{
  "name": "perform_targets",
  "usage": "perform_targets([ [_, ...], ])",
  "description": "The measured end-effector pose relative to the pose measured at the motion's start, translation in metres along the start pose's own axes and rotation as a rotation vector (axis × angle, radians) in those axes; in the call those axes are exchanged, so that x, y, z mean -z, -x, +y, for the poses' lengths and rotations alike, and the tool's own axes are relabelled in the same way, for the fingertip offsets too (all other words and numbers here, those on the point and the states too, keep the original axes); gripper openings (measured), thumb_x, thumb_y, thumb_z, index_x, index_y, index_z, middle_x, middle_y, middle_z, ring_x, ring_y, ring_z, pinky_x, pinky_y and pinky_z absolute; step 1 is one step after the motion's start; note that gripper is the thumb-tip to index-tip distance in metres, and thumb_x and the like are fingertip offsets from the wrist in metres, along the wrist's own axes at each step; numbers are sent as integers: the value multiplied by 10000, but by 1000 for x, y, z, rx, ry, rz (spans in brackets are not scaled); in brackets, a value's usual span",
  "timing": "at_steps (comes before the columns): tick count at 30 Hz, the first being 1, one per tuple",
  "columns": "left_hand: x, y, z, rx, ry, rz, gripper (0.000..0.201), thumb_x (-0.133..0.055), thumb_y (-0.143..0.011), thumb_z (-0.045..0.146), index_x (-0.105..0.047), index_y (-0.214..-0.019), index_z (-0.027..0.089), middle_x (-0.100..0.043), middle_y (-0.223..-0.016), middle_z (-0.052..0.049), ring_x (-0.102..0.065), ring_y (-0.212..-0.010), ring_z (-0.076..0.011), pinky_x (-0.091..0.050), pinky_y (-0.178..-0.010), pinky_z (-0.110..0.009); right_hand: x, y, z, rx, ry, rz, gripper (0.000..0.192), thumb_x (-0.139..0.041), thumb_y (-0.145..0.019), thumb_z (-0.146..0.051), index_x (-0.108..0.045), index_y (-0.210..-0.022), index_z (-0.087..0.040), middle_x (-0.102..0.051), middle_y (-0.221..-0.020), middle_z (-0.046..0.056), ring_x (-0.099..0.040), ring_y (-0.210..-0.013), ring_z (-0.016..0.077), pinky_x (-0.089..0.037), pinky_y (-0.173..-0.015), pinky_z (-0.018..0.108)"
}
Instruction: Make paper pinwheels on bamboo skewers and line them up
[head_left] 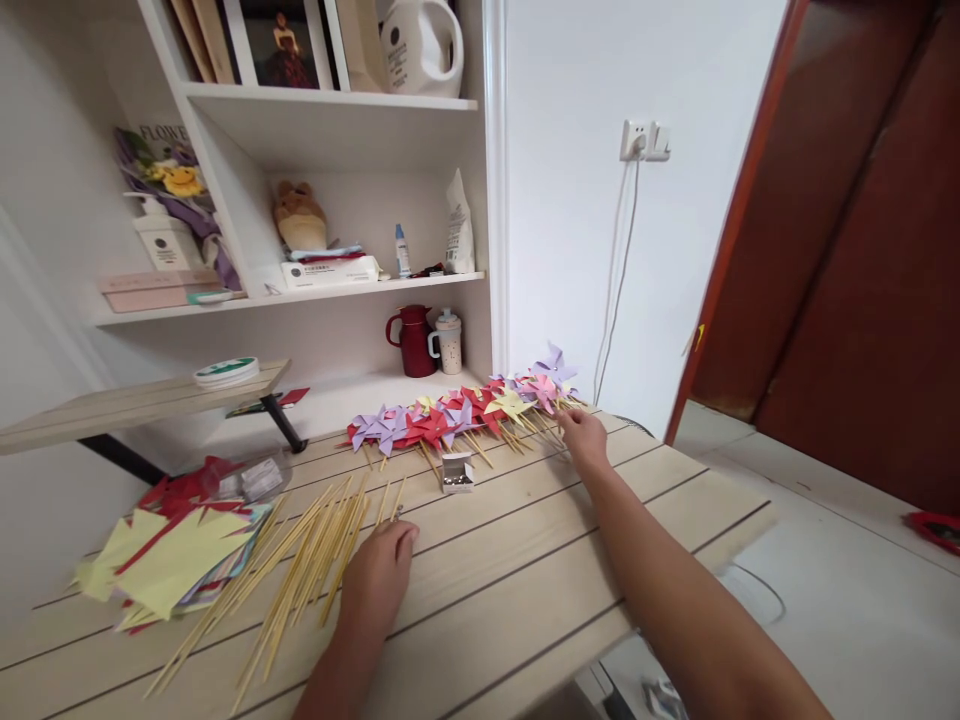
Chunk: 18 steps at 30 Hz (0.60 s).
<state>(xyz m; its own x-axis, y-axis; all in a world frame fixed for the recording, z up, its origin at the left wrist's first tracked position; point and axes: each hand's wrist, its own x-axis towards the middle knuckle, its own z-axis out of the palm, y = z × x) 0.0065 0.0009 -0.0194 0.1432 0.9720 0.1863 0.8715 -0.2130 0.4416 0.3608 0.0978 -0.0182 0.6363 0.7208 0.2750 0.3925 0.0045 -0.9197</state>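
Observation:
My right hand [585, 440] reaches to the far side of the table, its fingers pinched at the stick of a pinwheel in the right end of a pile. A pink pinwheel [543, 392] and a purple pinwheel [553, 364] lie by its fingertips. Red, yellow and purple paper pinwheels [431, 428] on sticks fill the rest of the row. My left hand [384, 562] rests on the table with curled fingers, beside loose wooden sticks [315, 550]; what it holds, if anything, is hidden. A small open box [457, 474] of shiny metal pieces stands between the hands.
Cut paper sheets [184, 560] and a clear plastic box [259, 480] lie at left, near a small raised stand [150, 400]. Behind are white shelves [337, 295] with a red jug [415, 342] and a cup [448, 342]. A cable [619, 270] hangs along the wall.

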Motion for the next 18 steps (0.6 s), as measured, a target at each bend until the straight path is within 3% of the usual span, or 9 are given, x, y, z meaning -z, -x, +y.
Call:
perform_targets([
  [4,4,-1,-4,101,-26,25,346,-407,-969,279,-734,-1039,190,-739,-1129,-93,-666,-1038,-232,-460,-887,-319,-9,3,-4,9,205,-26,253,-585,-803,-400,-742,-758,-206,-691,-699,46,-614,-728,225,-391,-613,284],
  [8,6,0,-4,110,-14,5,337,-406,-976,295,-725,-1051,215,-739,-1166,-66,-657,-1084,-225,-455,-885,-302,-11,6,-9,-10,370,-44,258,-553,-855,-362,-780,-895,-244,-742,-893,75,-652,-872,243,-424,-668,297],
  [18,7,2,-2,74,-3,-51,313,-432,-965,311,-717,-1078,248,-767,-1082,-40,-687,-995,-218,-451,-813,-291,-9,4,-8,-23,587,-91,296,-502,-921,-339,-779,-928,-237,-738,-1026,114,-675,-961,262,-465,-720,320],
])
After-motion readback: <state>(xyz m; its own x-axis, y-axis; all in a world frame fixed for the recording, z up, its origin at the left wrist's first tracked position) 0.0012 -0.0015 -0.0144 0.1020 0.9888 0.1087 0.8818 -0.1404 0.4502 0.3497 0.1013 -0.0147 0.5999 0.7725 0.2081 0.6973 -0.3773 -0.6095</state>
